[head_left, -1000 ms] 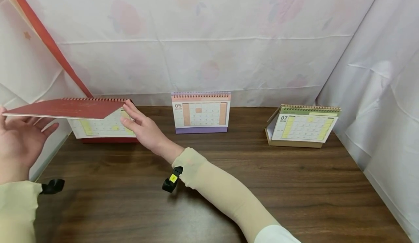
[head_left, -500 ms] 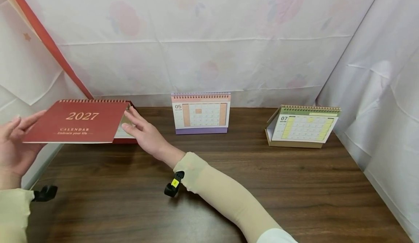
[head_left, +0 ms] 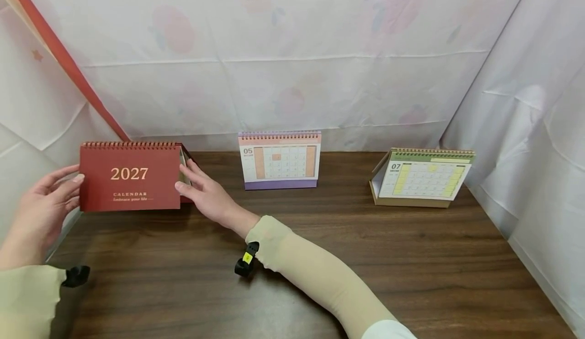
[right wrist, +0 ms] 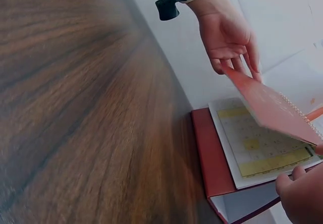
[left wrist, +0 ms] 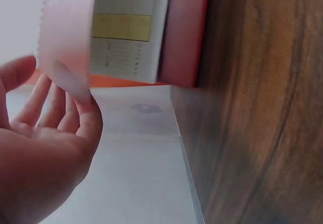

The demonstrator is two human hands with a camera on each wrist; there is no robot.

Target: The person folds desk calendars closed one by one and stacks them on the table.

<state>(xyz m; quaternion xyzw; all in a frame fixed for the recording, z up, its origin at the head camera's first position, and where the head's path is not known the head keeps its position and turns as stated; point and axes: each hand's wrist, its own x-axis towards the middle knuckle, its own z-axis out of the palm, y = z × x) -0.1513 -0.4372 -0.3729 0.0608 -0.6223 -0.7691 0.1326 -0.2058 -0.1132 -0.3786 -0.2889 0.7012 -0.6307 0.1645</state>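
Observation:
A red desk calendar [head_left: 130, 159] marked 2027 stands at the left of the table, its spiral binding along the top. My left hand [head_left: 47, 202] pinches the left edge of its front cover. In the left wrist view that cover [left wrist: 68, 27] stands away from the dated page [left wrist: 123, 32] behind it. My right hand [head_left: 210, 199] holds the calendar's right side, thumb toward the front and fingers reaching behind, partly hidden. From the right wrist view, the lifted cover [right wrist: 267, 103] slants over a page with yellow columns, above the red stand [right wrist: 212, 153].
A purple-based calendar [head_left: 281, 161] showing 05 stands at the back centre of the wooden table [head_left: 292, 237]. To the right stands a green-topped calendar [head_left: 425, 176] showing 07. White patterned cloth [head_left: 292, 55] hangs behind and along both sides.
The red cover has swung down from nearly level to hang over the calendar's front, with my left hand moving along its left edge. My right hand has stayed at the right side.

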